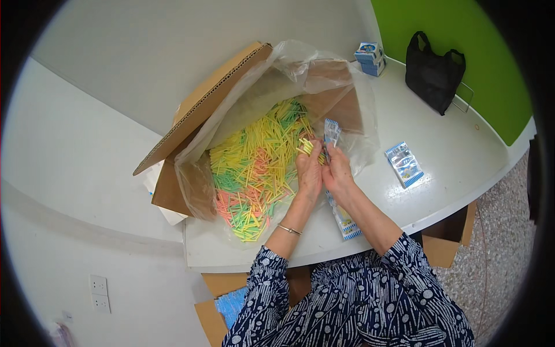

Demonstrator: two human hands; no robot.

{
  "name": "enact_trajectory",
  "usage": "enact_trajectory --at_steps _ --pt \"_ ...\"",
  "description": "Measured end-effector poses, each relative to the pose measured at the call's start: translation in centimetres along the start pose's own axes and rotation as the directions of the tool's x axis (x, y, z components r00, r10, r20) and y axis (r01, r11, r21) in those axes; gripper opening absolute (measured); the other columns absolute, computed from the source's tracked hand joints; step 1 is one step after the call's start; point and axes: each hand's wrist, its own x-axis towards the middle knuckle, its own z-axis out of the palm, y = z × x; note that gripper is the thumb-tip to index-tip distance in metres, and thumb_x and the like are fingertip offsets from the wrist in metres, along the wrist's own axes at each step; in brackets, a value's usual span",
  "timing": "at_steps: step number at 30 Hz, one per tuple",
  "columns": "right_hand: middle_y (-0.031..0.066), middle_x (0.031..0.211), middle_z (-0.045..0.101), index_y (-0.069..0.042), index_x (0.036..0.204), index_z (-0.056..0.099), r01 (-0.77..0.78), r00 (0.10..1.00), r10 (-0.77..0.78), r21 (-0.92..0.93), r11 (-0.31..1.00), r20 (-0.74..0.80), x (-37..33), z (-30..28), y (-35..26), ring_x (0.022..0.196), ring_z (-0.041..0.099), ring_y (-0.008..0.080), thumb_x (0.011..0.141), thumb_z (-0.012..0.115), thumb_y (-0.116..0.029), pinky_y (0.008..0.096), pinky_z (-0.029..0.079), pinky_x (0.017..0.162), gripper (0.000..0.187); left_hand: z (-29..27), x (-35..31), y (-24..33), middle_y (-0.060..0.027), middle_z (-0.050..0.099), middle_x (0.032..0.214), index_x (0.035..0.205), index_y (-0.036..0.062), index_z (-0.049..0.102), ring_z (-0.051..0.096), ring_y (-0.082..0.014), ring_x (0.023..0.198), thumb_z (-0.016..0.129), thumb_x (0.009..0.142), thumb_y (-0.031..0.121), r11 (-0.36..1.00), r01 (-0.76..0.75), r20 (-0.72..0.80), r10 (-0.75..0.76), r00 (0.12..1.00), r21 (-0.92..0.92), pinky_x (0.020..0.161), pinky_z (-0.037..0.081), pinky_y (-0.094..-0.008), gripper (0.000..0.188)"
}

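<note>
My left hand (310, 173) is closed around a small bunch of thin yellow sticks (306, 146), their ends poking out past the fingers. Right beside it, my right hand (340, 172) grips a blue-and-white plastic packet (331, 130) that stands up beyond the fingers. The two hands touch or nearly touch at the thumbs. To their left, a big heap of yellow, green and pink sticks (254, 168) lies in a clear plastic bag (289, 55) lining a cardboard box on its side. Under my right forearm, more blue-and-white packets (348, 226) lie on the table.
Flat packets (404, 164) lie on the white table (451, 147) to the right. Small printed boxes (370, 59) and a black bag (435, 72) stand at the back. The box's cardboard flap (202, 110) rises at the left. Below the table edge, an open carton holds blue packets (231, 305).
</note>
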Motion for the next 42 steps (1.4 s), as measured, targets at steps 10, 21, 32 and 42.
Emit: enact_trajectory --at_steps 10,21,32,42 --pt "0.0005 0.083 0.065 -0.003 0.094 0.065 0.174 0.968 -0.006 -0.654 0.737 0.251 -0.8 -2.0 -6.1 0.074 0.058 0.0058 0.087 0.064 -0.021 0.0202 0.044 0.071 0.020 -2.0 2.0 5.2 -0.0140 0.060 0.103 0.089 0.0012 0.053 0.060 -0.0218 0.092 0.044 0.098 0.023 0.994 0.057 0.043 -0.053 0.998 -0.098 0.084 0.048 -0.0337 0.025" --pt "0.0014 0.078 0.066 0.000 0.089 0.070 0.091 0.868 0.375 -0.847 0.524 0.326 -2.9 -1.9 -9.3 0.071 0.057 0.0051 0.086 0.065 -0.022 0.0194 0.043 0.067 0.022 2.5 -0.1 10.0 -0.0165 0.060 0.110 0.098 0.0016 0.053 0.058 -0.0241 0.107 0.041 0.099 0.032 0.999 0.025 0.253 -0.031 0.967 0.028 0.092 0.046 -0.0350 0.033" --pt "0.0039 0.085 0.068 0.002 0.097 0.068 0.099 0.854 0.376 -0.822 0.560 0.359 -3.3 -2.2 -9.5 0.077 0.060 0.0060 0.087 0.065 -0.022 0.0187 0.046 0.070 0.026 2.1 -1.6 8.5 -0.0126 0.059 0.115 0.109 0.0025 0.053 0.057 -0.0158 0.098 0.041 0.099 0.035 0.908 -0.043 0.327 -0.105 0.939 0.416 0.087 0.046 -0.0292 0.036" --pt "0.0030 0.085 0.067 0.002 0.098 0.068 0.142 0.856 0.332 -0.797 0.586 0.397 -3.0 -2.1 -9.1 0.077 0.059 0.0054 0.088 0.063 -0.021 0.0193 0.046 0.069 0.026 0.6 -1.5 8.9 -0.0095 0.058 0.116 0.117 0.0053 0.049 0.056 -0.0125 0.100 0.045 0.098 0.028 0.885 -0.059 0.288 -0.087 0.954 0.463 0.087 0.046 -0.0279 0.031"
